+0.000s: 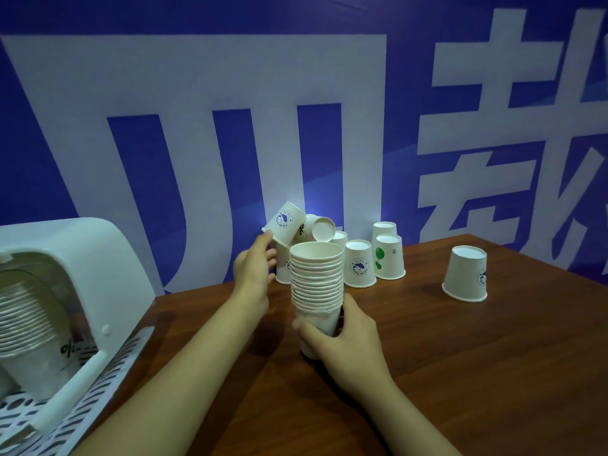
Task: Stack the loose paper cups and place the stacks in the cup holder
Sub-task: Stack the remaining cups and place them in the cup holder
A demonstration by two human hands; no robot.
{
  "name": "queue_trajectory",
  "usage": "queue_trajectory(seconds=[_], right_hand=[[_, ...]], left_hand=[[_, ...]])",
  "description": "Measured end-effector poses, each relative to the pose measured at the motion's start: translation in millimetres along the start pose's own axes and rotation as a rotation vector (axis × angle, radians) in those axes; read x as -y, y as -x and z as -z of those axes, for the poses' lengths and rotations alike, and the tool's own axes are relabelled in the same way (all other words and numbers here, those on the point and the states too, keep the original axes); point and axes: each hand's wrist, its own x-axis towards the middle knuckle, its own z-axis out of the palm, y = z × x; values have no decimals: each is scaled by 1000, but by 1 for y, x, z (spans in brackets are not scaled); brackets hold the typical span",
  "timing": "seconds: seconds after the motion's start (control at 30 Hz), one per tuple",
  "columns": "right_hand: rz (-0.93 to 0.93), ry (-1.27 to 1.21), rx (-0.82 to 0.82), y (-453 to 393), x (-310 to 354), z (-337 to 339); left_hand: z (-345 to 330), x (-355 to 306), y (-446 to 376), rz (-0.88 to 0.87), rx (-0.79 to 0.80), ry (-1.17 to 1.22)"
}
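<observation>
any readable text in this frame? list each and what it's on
Wall banner: huge white characters, cropped, not readable whole.
Cup in the left hand: round blue logo with ring text, too small to read.
Upside-down cup: same logo, blurred.
Cup in the holder: dark green marks, partly hidden, unreadable.
No numbers seen.

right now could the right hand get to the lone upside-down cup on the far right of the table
Probably yes, once freed: the right hand grips the cup stack, but bare table lies between it and the lone cup.

Both forearms reach forward; the right hand [342, 334] curls its fingers in a grip, while the left hand [253, 271], raised higher, pinches at its fingertips
</observation>
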Motion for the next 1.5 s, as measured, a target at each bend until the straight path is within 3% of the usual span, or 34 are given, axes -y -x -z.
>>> queue_trajectory(seconds=[0.2,0.27,0.43,0.7,0.9,1.03,1.2,1.37,1.5], right_hand=[[-8,-25,-7,-2,-3,-1],[-9,-27,-7,-2,-3,-1],[-2,-15,-3,-2,-3,0],[-15,-6,-16,-4,-4,-2],[-22,-2,-19,-4,-3,0],[-35,28,-29,-1,0,-1],[-26,85,-11,3,6,0],[-16,126,6,6,10,1],[-42,118,13,7,13,2]], left_hand=[[-17,24,-62,217,45,-108],[-19,39,-90,204,84,-132],[-26,29,-82,244,172,161],[-27,25,-66,116,-18,154],[-10,3,-49,-222,-157,-3],[11,-20,-15,-409,-66,-139],[12,-65,19,-584,16,-49],[-14,-86,38,-890,75,-295],[-24,-66,39,-1003,111,-428]])
